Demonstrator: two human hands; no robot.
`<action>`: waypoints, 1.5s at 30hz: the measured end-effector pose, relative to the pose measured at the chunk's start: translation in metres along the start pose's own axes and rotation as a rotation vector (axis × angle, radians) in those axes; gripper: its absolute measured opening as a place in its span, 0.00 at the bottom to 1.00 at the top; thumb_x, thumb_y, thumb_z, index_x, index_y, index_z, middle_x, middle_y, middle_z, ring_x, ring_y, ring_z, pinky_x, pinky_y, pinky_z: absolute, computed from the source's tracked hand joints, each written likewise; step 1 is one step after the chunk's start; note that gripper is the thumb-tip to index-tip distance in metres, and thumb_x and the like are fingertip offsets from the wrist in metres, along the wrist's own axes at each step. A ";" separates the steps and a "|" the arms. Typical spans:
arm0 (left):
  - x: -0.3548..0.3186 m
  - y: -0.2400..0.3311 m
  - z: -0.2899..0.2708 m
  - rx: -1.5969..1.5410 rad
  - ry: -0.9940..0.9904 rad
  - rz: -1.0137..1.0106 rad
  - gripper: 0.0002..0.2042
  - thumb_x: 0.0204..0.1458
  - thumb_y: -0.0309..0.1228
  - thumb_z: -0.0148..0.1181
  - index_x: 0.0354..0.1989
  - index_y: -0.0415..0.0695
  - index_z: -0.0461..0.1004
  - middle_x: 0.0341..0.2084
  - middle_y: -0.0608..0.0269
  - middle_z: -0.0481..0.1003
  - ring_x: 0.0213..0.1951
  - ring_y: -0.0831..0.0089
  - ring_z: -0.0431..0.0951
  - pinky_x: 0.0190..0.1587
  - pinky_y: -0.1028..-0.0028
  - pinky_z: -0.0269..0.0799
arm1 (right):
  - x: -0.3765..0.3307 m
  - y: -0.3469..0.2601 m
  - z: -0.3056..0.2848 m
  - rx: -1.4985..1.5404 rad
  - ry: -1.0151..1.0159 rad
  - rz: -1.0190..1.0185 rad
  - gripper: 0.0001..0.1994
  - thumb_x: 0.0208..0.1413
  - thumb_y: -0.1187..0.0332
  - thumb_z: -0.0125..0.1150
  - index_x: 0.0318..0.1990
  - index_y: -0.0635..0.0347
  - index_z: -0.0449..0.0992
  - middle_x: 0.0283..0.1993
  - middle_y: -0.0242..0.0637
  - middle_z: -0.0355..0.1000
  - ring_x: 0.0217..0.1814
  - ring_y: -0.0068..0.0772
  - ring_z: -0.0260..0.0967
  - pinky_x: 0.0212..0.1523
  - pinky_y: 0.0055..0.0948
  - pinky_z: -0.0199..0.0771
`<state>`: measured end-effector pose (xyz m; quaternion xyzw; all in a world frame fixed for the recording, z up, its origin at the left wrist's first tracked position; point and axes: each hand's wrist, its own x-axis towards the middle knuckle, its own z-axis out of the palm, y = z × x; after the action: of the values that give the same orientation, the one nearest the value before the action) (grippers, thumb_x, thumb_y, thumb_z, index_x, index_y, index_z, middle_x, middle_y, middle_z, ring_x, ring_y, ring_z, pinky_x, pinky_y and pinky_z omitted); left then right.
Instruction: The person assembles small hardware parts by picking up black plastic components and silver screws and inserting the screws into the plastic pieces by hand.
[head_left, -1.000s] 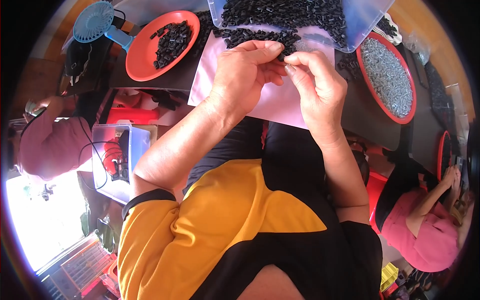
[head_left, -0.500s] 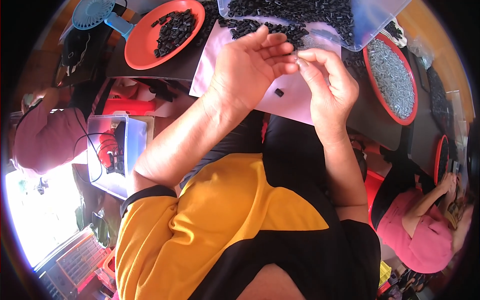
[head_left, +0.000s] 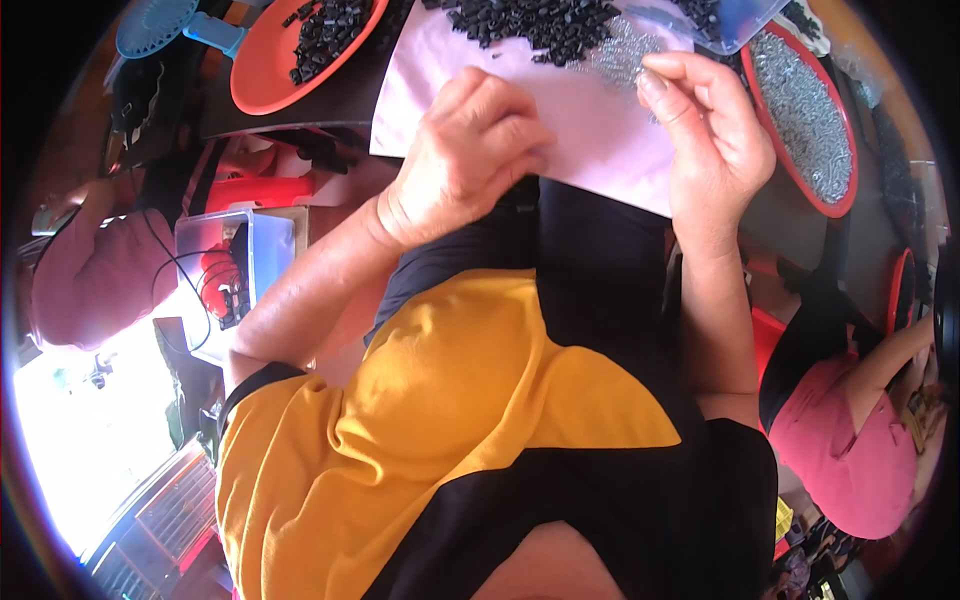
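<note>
Head view: a pale pink sheet (head_left: 560, 110) covers the counter edge at twelve o'clock, likely laid there so the tiny parts stand out and stay gathered. On its far side lies a heap of small black plastic pieces (head_left: 530, 20), with a scatter of tiny silvery metal bits (head_left: 615, 62) just beside it, within reach of both hands.

The left hand (head_left: 465, 160) hovers over the sheet's near edge, back upward, fingers curled under in a loose fist; what they pinch, if anything, I cannot tell. The right hand (head_left: 715, 140) is raised at one o'clock, thumb and forefinger drawn together at the silvery scatter, apparently nipping a bit too small to see.

An orange tray (head_left: 262, 80) of black pieces sits at eleven o'clock, a red-rimmed tray (head_left: 800, 110) of silvery bits at two o'clock, sorted supplies on either side.
</note>
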<state>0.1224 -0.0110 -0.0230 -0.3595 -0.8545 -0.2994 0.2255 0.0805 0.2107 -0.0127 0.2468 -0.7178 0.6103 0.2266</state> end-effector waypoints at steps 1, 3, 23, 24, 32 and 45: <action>0.000 -0.001 0.000 -0.016 0.032 -0.015 0.16 0.38 0.22 0.73 0.39 0.41 0.79 0.36 0.59 0.74 0.38 0.60 0.73 0.40 0.67 0.72 | -0.002 -0.001 0.000 -0.012 -0.013 -0.020 0.07 0.56 0.82 0.64 0.42 0.68 0.79 0.35 0.32 0.78 0.35 0.19 0.74 0.40 0.18 0.74; -0.003 0.009 -0.009 0.019 0.174 0.046 0.16 0.38 0.20 0.73 0.39 0.39 0.78 0.34 0.58 0.75 0.35 0.60 0.74 0.36 0.68 0.73 | -0.003 -0.005 -0.003 0.010 -0.012 0.007 0.08 0.57 0.84 0.62 0.44 0.71 0.79 0.36 0.35 0.77 0.36 0.22 0.74 0.41 0.18 0.74; -0.084 0.007 0.090 0.222 -0.324 -0.026 0.08 0.37 0.31 0.62 0.26 0.42 0.80 0.45 0.53 0.74 0.57 0.53 0.67 0.58 0.48 0.60 | -0.031 -0.020 -0.022 -0.046 -0.041 -0.041 0.06 0.54 0.81 0.66 0.39 0.67 0.79 0.34 0.32 0.78 0.32 0.18 0.73 0.36 0.17 0.72; -0.085 0.008 0.087 0.224 -0.325 -0.026 0.08 0.37 0.31 0.62 0.26 0.42 0.80 0.45 0.53 0.74 0.57 0.53 0.67 0.58 0.48 0.60 | -0.032 -0.020 -0.022 -0.019 -0.040 -0.015 0.06 0.54 0.81 0.66 0.39 0.67 0.79 0.34 0.32 0.78 0.33 0.17 0.72 0.36 0.16 0.72; -0.040 0.058 0.005 -1.100 -0.262 -0.983 0.05 0.51 0.24 0.69 0.34 0.39 0.81 0.27 0.69 0.77 0.28 0.82 0.74 0.32 0.80 0.69 | -0.035 -0.026 -0.020 0.040 -0.144 0.091 0.05 0.56 0.81 0.64 0.40 0.67 0.79 0.34 0.30 0.77 0.33 0.16 0.72 0.37 0.16 0.71; 0.011 0.050 0.002 -1.577 0.216 -0.984 0.10 0.64 0.30 0.54 0.43 0.33 0.73 0.30 0.53 0.77 0.32 0.67 0.78 0.33 0.72 0.72 | -0.020 -0.056 -0.002 0.285 -0.226 0.410 0.05 0.59 0.79 0.61 0.42 0.70 0.77 0.32 0.34 0.75 0.34 0.22 0.73 0.40 0.20 0.73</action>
<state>0.1525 0.0234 -0.0007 0.0231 -0.4351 -0.8862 -0.1576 0.1310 0.2065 0.0181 0.1922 -0.6806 0.7067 -0.0201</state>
